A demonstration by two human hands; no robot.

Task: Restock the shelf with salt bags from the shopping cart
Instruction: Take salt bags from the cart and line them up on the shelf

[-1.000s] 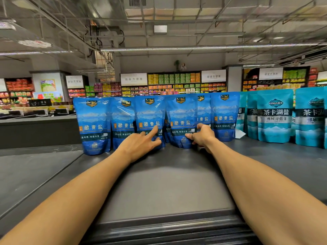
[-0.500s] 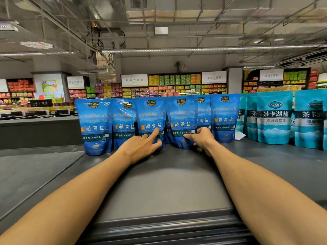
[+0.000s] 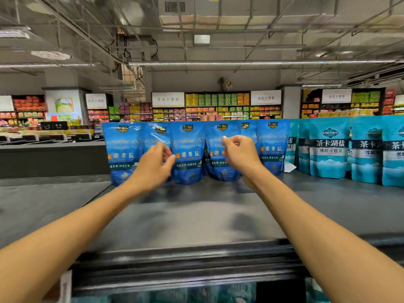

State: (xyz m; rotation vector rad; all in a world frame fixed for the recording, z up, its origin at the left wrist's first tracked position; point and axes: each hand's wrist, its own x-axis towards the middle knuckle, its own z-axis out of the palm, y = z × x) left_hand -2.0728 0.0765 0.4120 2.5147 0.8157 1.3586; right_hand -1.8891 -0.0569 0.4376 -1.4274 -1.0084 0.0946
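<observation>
Your fingers (image 3: 162, 149) on the left hand (image 3: 153, 165) are loosely curled and hold nothing; those of the right hand (image 3: 239, 155) are likewise relaxed and empty. Both hands hang just in front of the row of dark blue salt bags (image 3: 188, 152), and whether any fingertip touches a bag cannot be told through the blur.

The dark blue salt bags stand upright, shoulder to shoulder, along the far edge of the shelf (image 3: 185, 215). To the right of that row, and close against it, stand the teal salt bags (image 3: 329, 149). The shopping cart is not in view.

Risk, as a judgement: the blue row stands on soft bottoms at the far edge with open store behind it. A push from either hand could tip a bag backward off the shelf, or knock one into its neighbours and bring several down. The bags overlap near the middle of the row, so pulling one may drag the next.

The shelf top is flat, dark grey and bare in front of the blue row, with a ridged front lip. Behind the row, the store shows distant stocked shelving (image 3: 216, 106), wall signs and an exposed ceiling with strip lights.
</observation>
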